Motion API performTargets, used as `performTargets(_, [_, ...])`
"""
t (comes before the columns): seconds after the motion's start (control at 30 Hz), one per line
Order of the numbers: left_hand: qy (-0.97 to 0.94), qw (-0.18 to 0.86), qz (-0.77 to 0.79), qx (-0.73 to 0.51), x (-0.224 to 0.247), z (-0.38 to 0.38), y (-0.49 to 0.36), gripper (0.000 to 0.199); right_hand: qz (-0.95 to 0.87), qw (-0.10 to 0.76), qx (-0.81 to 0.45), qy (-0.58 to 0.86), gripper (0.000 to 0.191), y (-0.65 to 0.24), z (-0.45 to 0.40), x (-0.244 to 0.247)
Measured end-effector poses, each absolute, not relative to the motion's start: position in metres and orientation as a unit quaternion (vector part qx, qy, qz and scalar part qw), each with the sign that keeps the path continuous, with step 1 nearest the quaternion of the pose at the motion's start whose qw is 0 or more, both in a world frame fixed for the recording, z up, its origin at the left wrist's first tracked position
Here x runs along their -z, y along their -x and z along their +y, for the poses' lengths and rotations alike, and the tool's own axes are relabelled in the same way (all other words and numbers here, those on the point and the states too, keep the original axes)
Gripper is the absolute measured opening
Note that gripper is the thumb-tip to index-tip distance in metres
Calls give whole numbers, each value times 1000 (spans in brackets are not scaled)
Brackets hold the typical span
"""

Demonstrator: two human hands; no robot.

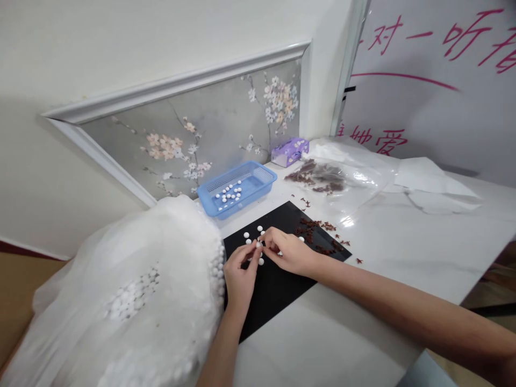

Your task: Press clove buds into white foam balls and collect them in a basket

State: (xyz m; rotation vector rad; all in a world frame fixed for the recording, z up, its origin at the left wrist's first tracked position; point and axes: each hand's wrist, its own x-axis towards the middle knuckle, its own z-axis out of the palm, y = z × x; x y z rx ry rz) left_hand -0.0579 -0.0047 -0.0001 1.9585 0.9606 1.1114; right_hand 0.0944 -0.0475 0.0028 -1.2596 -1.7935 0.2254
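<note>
Between the thumb and fingertips of my left hand (239, 277) is a small white ball (258, 244). My right hand (291, 252) meets it from the other side, fingers pinched together at the ball; whatever is in that pinch is too small to make out. Both hands are over a black mat (278, 293). Several loose white balls (246, 235) lie around my fingertips on the mat. To the right of them, small brown star-shaped pieces (308, 230) are scattered across the mat's far right part and onto the white table.
A big clear bag of white balls (133, 293) bulges at the left, against the mat. Behind stands a blue basket (242, 207) with several white balls. A purple tissue pack (289, 152) and a clear bag of brown pieces (350, 180) lie at the back on the table (423, 242).
</note>
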Motion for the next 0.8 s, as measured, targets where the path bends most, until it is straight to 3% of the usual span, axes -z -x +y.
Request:
performTargets(0.3, [-759, 332, 366, -425, -2, -6, 57, 16, -727, 473, -97, 489, 15, -94, -48, -4])
performTargets(0.6, [-771, 323, 359, -415, -2, -6, 57, 15, -747, 431, -87, 499, 15, -95, -48, -5])
performTargets(0.8, [-763, 335, 362, -419, -1, -6, 56, 17, -739, 436, -89, 505, 9, -95, -47, -4])
